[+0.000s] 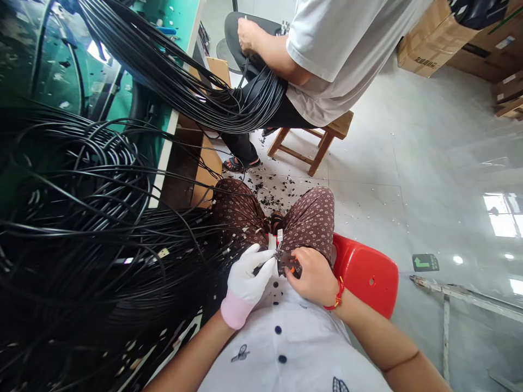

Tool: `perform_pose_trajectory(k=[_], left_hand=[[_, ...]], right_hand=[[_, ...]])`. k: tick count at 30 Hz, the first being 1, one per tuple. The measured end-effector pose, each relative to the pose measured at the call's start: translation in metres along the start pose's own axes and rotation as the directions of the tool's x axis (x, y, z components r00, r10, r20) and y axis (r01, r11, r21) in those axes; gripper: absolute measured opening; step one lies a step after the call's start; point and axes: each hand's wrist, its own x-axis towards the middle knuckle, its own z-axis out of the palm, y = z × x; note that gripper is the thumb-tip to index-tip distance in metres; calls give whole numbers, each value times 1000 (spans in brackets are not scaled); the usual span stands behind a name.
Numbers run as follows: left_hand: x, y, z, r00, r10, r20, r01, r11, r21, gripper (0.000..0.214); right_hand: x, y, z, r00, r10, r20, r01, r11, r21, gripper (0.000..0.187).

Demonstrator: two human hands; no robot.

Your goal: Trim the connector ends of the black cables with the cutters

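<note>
In the head view my left hand (247, 279), in a white glove with a pink cuff, pinches a cable end above my lap. A small white connector (280, 235) on short wires sticks up from that spot. My bare right hand (314, 275), with a red bracelet at the wrist, is closed around small cutting pliers (291, 264) with orange on the handles. The jaws of the pliers are at the fingertips of my left hand; whether they touch the wire cannot be made out. A large heap of black cables (102, 179) lies to my left.
A co-worker (327, 60) sits ahead on a wooden stool (310, 141), a bundle of black cables across the lap. The green table (186, 32) is at left. I sit on a red stool (368, 272). Scraps litter the floor. Cardboard boxes (429, 43) stand at far right.
</note>
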Motion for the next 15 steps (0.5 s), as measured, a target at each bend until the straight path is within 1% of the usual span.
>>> perform_pose_trajectory(k=[8, 11, 15], left_hand=[[-2, -1, 3, 999, -23, -27, 23, 999, 25, 21], [-2, -2, 3, 999, -17, -28, 18, 999, 38, 21], [-3, -5, 4, 1000, 2, -17, -1, 999, 36, 22]], right_hand=[[-3, 0, 2, 1000, 13, -5, -13, 989, -146, 10], [-3, -2, 1, 999, 25, 27, -21, 987, -158, 11], [-3, -4, -2, 994, 42, 99, -29, 991, -128, 13]])
